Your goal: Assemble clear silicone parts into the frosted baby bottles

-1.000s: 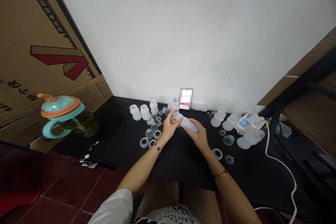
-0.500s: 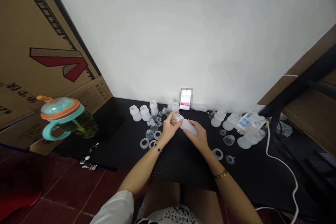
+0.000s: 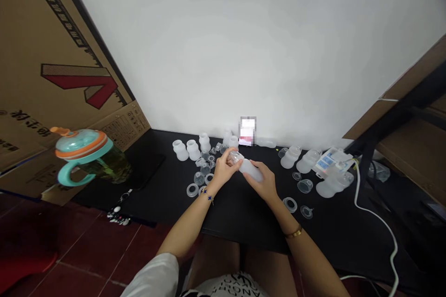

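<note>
A translucent white baby bottle point(image 3: 251, 170) with a clear cap point(image 3: 236, 155) on its upper end lies tilted between my hands, above the black table. My left hand point(image 3: 225, 165) is closed around the capped end. Around the body of the bottle my right hand point(image 3: 263, 180) is wrapped. Left of my hands stand open bottle bodies point(image 3: 180, 150), with clear caps point(image 3: 199, 177), white collar rings point(image 3: 192, 190) and small nipple parts scattered in front of them. To the right are capped bottles point(image 3: 290, 157), a loose clear cap point(image 3: 305, 186), a ring point(image 3: 290, 204) and a nipple point(image 3: 307, 212).
A lit phone point(image 3: 247, 131) leans against the wall. A large tea-filled jug point(image 3: 94, 160) with a turquoise handle stands at the left, before a cardboard box point(image 3: 52, 79). A white cable point(image 3: 378, 222) runs down the right side of the black table point(image 3: 167, 209).
Both hands keep their hold on the bottle with hardly any movement. The whole view has shifted very slightly.
</note>
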{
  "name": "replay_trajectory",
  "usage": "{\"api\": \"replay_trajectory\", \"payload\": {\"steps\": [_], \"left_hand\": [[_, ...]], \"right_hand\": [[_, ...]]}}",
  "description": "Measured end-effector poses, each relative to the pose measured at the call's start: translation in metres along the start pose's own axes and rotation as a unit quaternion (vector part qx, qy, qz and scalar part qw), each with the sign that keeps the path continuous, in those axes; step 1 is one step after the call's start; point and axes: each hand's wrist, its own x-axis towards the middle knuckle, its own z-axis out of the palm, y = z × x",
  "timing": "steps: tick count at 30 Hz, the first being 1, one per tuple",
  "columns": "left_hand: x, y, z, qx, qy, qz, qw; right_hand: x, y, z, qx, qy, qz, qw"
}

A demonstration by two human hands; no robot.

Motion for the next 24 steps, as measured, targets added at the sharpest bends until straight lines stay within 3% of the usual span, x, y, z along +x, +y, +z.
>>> {"api": "replay_trajectory", "payload": {"steps": [10, 15, 17, 20, 22, 24], "left_hand": [[0.001, 0.004, -0.005, 0.003, -0.025, -0.009, 1.000], [-0.001, 0.007, 0.000, 0.024, -0.016, 0.018, 0.999], [-0.003, 0.008, 0.002, 0.054, -0.013, 0.029, 0.998], [-0.005, 0.009, 0.006, 0.092, -0.007, 0.039, 0.995], [-0.005, 0.008, 0.007, 0.104, -0.004, 0.043, 0.994], [-0.005, 0.006, 0.007, 0.109, -0.002, 0.044, 0.993]], "right_hand": [[0.000, -0.004, -0.001, 0.019, 0.001, -0.013, 1.000], [0.005, 0.000, -0.002, 0.105, 0.007, 0.085, 0.991], [0.008, 0.002, -0.002, 0.192, -0.020, 0.168, 0.967], [0.011, 0.003, -0.001, 0.326, -0.101, 0.277, 0.898], [0.012, 0.002, -0.002, 0.372, -0.134, 0.312, 0.864], [0.012, 0.001, -0.003, 0.390, -0.149, 0.327, 0.848]]}}
